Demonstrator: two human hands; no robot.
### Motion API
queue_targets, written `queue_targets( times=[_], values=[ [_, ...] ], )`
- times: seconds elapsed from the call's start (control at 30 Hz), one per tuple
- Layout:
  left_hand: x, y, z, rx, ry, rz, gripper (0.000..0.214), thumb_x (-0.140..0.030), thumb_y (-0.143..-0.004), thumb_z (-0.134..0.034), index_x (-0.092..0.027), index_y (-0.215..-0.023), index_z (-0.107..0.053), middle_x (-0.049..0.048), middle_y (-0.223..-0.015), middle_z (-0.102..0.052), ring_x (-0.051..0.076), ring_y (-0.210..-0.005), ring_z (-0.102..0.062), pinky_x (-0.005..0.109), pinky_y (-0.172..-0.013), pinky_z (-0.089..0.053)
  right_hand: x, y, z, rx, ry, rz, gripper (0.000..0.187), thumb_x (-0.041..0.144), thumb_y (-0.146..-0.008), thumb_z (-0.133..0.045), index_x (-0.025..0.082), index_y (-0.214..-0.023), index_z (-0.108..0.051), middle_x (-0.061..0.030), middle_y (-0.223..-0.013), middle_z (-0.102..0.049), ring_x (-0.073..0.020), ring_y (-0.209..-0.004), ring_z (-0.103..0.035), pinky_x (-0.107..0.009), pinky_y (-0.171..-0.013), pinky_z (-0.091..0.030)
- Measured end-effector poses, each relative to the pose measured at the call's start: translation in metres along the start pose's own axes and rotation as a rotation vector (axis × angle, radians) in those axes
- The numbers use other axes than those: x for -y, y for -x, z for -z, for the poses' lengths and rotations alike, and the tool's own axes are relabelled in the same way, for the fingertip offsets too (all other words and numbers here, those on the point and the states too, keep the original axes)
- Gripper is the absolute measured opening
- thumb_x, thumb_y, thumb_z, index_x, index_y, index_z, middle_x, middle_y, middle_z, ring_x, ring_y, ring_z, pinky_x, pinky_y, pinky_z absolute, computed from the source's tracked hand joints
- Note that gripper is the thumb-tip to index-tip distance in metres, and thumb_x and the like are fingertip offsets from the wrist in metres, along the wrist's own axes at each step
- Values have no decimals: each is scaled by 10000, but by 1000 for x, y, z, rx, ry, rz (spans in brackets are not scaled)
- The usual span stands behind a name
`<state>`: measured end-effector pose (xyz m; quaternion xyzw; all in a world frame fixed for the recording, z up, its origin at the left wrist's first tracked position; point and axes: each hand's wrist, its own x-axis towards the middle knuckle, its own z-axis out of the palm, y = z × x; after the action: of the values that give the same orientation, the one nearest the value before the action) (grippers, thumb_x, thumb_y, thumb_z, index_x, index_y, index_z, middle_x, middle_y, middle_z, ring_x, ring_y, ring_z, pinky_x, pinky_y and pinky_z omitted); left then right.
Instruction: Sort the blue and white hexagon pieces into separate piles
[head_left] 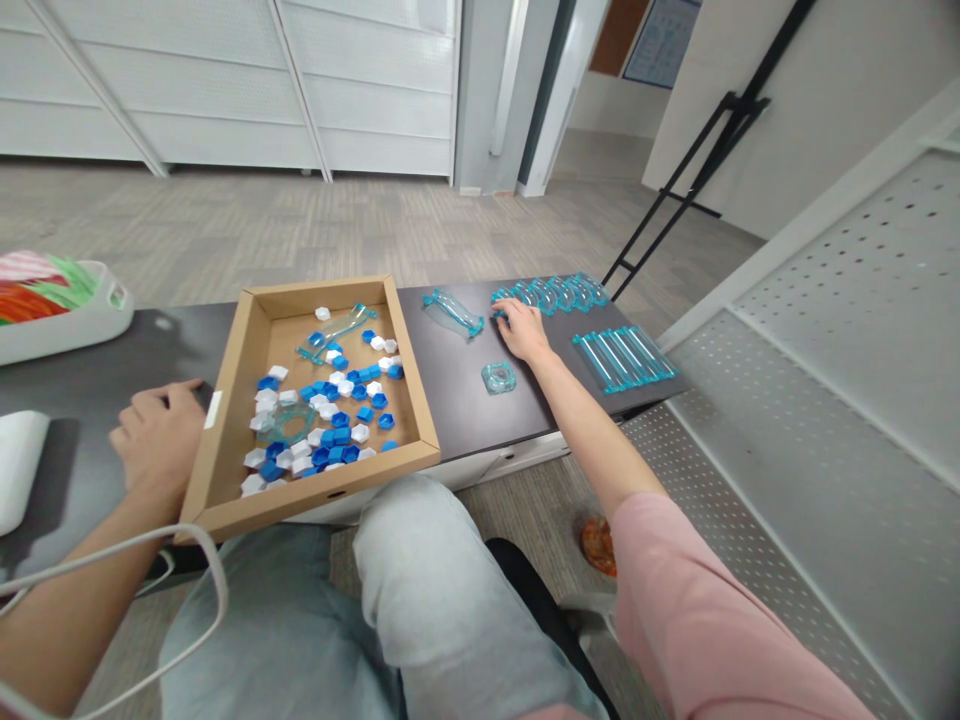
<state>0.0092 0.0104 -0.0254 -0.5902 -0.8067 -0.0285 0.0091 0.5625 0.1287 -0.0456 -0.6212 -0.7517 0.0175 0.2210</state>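
My right hand [523, 328] reaches over the dark table, its fingertips closed on the nearest piece of a row of clear teal ring-shaped plastic pieces [559, 293]. Just this side of it lies a squarish teal piece [499, 377]. A long clear teal piece [454, 313] rests between that hand and the cardboard box [415, 400]. Blue and white plastic hexagons [330, 410] fill the box loosely, along with two teal pieces [291, 424]. Against the box's left side, my left hand [161, 435] has curled fingers near something dark, which I cannot make out.
Several straight teal pieces [626, 358] lie side by side at the table's right end. A white basket [71, 310] with colourful contents and a white object [21, 470] stand at left. A white cable [214, 570] loops over my left forearm. A perforated panel [825, 380] borders the right.
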Motion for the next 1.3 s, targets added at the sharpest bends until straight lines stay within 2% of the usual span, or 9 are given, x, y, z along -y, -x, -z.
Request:
queue_targets(
  times=[0.13,0.3,0.37,0.5,0.6,0.8,0.93,1.13,1.3],
  values=[
    [-1,-1,3,31,-38,13,834,-333,-1150,11,120,-1555,-560,524,-1525,-540,619,-1481,-608,663,-1077,-540,2,-3,1,1,-28,-6,481,128,-1088,-487,234,-1462,-770,-157,-1675,-723,-338,-1547,-647,-578,-1293,-432],
    [-7,2,0,-37,-168,67,722,-250,-1158,-82,31,-1548,-622,423,-1512,-645,489,-1422,-691,531,-1048,-562,7,-1,7,2,0,-34,483,177,-1104,-506,227,-1506,-769,-168,-1703,-701,-374,-1558,-604,-589,-1259,-423],
    [-10,3,0,-44,-204,70,728,-251,-1164,-73,38,-1542,-625,405,-1495,-658,476,-1406,-703,502,-1038,-570,11,2,9,-9,25,-28,481,223,-1122,-524,220,-1547,-749,-170,-1714,-691,-381,-1574,-571,-581,-1258,-405],
    [-14,6,2,-48,-211,59,768,-271,-1164,-32,63,-1523,-623,410,-1511,-642,503,-1405,-698,508,-1050,-570,21,7,12,10,62,116,501,278,-1153,-539,249,-1623,-710,-145,-1716,-693,-375,-1567,-549,-558,-1261,-354],
    [-15,7,3,-59,-220,68,750,-276,-1168,-57,48,-1536,-625,391,-1505,-659,477,-1390,-709,486,-1042,-570,25,9,13,83,75,223,449,290,-1175,-542,278,-1571,-753,-127,-1648,-744,-359,-1491,-595,-534,-1226,-345],
    [-17,8,0,-93,-194,74,727,-255,-1170,-76,41,-1538,-628,380,-1513,-660,482,-1387,-697,519,-1069,-574,21,6,10,114,62,238,341,376,-1210,-585,242,-1387,-845,-143,-1356,-839,-341,-1250,-672,-483,-1103,-377],
    [-19,10,3,-78,-132,88,703,-260,-1173,-119,34,-1575,-616,396,-1546,-639,497,-1419,-668,569,-1122,-561,14,5,6,125,15,302,343,387,-1218,-574,253,-1365,-854,-143,-1315,-833,-329,-1201,-678,-457,-1053,-394],
    [-25,16,13,-28,-1,93,658,-241,-1164,-207,-28,-1655,-590,384,-1648,-570,494,-1508,-601,591,-1211,-510,8,4,1,89,-24,313,313,404,-1171,-626,258,-1302,-870,-132,-1200,-828,-340,-1160,-703,-469,-1039,-424],
    [-28,20,17,-30,66,91,624,-245,-1174,-247,-60,-1673,-573,367,-1670,-544,463,-1532,-563,591,-1244,-475,6,5,6,-12,-89,270,355,427,-1146,-620,235,-1332,-854,-139,-1195,-834,-327,-1066,-720,-497,-1053,-454]
  ],
)
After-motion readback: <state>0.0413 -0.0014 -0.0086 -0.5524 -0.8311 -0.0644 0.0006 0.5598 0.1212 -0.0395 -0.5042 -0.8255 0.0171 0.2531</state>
